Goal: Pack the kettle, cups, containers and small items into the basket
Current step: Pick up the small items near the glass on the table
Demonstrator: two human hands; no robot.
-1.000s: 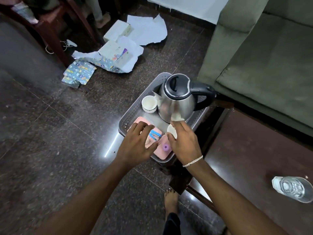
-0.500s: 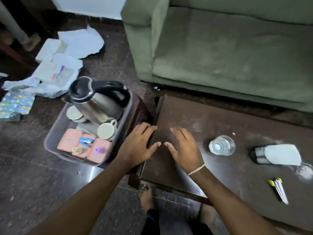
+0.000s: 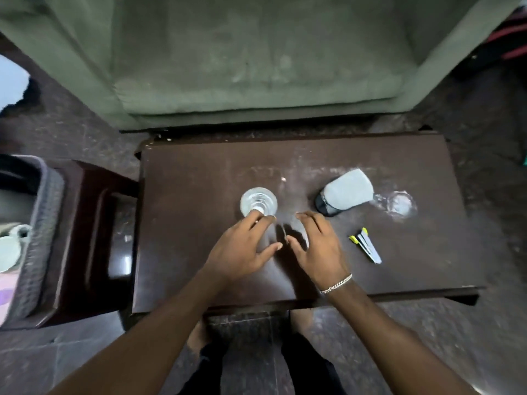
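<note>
A clear glass stands upright near the middle of the dark brown table. My left hand hovers just in front of it, fingers spread, fingertips at the glass's near rim. My right hand, with a silver bracelet, is open beside it and holds nothing. To the right lies a tipped-over container with a white body and dark end, with white powder spilled next to it. A small yellow-and-silver item lies nearer the front. The grey basket is cut off at the left edge, with a white cup inside.
The basket rests on a dark wooden stool left of the table. A green sofa stands right behind the table. My bare feet and dark trousers are below the table's front edge on the stone floor.
My view has swung right, from the basket to the table. Both hands left the basket and moved over the table, now reaching the glass.
</note>
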